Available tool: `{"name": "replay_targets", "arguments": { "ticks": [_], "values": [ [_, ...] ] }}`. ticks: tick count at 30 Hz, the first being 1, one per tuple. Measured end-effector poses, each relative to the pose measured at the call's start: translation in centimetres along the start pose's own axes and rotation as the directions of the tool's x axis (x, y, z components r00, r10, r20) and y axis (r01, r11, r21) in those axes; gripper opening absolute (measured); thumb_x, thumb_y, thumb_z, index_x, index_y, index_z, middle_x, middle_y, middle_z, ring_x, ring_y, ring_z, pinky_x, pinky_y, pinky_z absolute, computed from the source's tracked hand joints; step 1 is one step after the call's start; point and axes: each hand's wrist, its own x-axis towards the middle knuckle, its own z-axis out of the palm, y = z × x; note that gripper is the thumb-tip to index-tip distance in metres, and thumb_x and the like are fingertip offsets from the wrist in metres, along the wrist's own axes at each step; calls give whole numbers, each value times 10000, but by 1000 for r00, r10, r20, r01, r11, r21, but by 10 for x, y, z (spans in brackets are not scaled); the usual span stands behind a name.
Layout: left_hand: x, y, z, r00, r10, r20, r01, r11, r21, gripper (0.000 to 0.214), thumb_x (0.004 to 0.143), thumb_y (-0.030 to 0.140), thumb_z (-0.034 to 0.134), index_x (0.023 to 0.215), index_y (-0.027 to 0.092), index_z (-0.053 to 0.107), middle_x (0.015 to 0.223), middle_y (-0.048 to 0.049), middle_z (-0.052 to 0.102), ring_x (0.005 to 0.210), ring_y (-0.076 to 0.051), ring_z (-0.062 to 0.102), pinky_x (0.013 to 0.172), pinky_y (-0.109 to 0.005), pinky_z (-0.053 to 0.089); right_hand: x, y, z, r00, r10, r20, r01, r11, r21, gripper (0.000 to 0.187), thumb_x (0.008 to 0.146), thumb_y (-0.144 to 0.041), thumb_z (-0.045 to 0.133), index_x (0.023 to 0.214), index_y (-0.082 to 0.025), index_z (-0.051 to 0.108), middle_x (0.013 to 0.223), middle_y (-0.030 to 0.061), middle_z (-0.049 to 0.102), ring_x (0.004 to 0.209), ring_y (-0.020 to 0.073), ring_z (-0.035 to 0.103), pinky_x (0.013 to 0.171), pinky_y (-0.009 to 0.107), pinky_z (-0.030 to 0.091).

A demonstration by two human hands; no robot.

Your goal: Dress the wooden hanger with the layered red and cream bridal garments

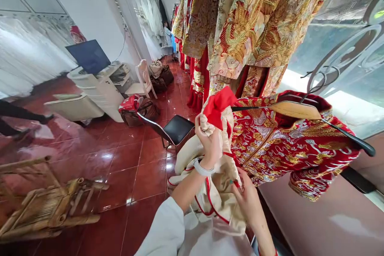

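Note:
A bunched cream cloth piece with red trim hangs in front of me over my lap; its exact kind is unclear. My left hand, with a white band at the wrist, is closed on the gathered upper edge, where a bright red fabric part sticks up. Lower and to the right, my right hand has its fingers closed on the gathered edge of the same cloth. Beside it, a red jacket with gold embroidery hangs on a wooden-and-black hanger.
Gold embroidered garments hang above and ahead. A black chair stands beyond my left hand. Further left are a bamboo chair, a white desk, bags and a person's legs. Metal scrollwork rises at right.

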Motion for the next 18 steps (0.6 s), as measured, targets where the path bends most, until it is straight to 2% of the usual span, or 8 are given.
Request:
{"name": "replay_targets", "arguments": {
  "ticks": [3, 5, 7, 10, 13, 16, 18],
  "values": [
    [-3, 2, -6, 994, 39, -105, -38, 999, 6, 336, 887, 292, 596, 1216, 224, 577, 1134, -47, 681, 1116, -173, 649, 1003, -325, 520, 31, 19, -7, 998, 53, 30, -55, 997, 48, 429, 770, -317, 525, 1171, -198, 618, 1126, 107, 695, 1029, 281, 643, 982, 464, 481],
    [-1, 1, -15, 995, 51, -82, -51, 999, 4, 363, 828, 290, 656, 1179, 221, 588, 1088, -47, 688, 1047, -174, 666, 951, -310, 536, 47, 29, -21, 995, 89, 50, -95, 984, 153, 345, 750, -344, 512, 1021, -192, 661, 986, 83, 713, 941, 264, 644, 918, 424, 500],
    [5, -3, -27, 999, 43, -22, -43, 999, 24, 403, 763, 305, 723, 1135, 209, 602, 1058, -58, 692, 978, -178, 674, 905, -311, 548, 55, 34, -41, 986, 166, 28, -168, 950, 263, 286, 697, -360, 547, 905, -202, 663, 864, 47, 699, 841, 243, 632, 812, 377, 514],
    [21, -15, -53, 985, -26, 171, 10, 995, 96, 541, 602, 363, 849, 1062, 184, 627, 1041, -85, 713, 926, -215, 678, 875, -366, 562, 54, 24, -76, 949, 313, -31, -269, 857, 439, 309, 614, -354, 606, 892, -226, 651, 807, 11, 680, 750, 224, 625, 676, 333, 506],
    [31, -27, -81, 909, -119, 399, 48, 982, 184, 601, 435, 357, 925, 949, 185, 666, 1042, -116, 732, 927, -267, 677, 934, -451, 548, 47, -6, -102, 901, 424, -96, -281, 736, 616, 388, 633, -392, 619, 987, -239, 659, 806, 12, 682, 724, 229, 646, 644, 347, 518],
    [24, -38, -105, 822, -212, 528, 95, 966, 240, 553, 442, 296, 914, 942, 200, 699, 1057, -103, 735, 1000, -290, 668, 1051, -496, 480, 47, -45, -111, 856, 481, -191, -206, 655, 727, 454, 650, -385, 640, 1078, -236, 657, 812, 5, 676, 681, 204, 639, 638, 340, 521],
    [11, -47, -117, 765, -286, 577, 195, 957, 216, 579, 453, 259, 889, 999, 199, 706, 1090, -95, 730, 1068, -299, 654, 1088, -494, 451, 52, -63, -112, 820, 495, -288, -118, 638, 761, 454, 655, -353, 653, 1094, -234, 654, 792, -15, 653, 653, 174, 614, 616, 310, 504]
  ]
}}
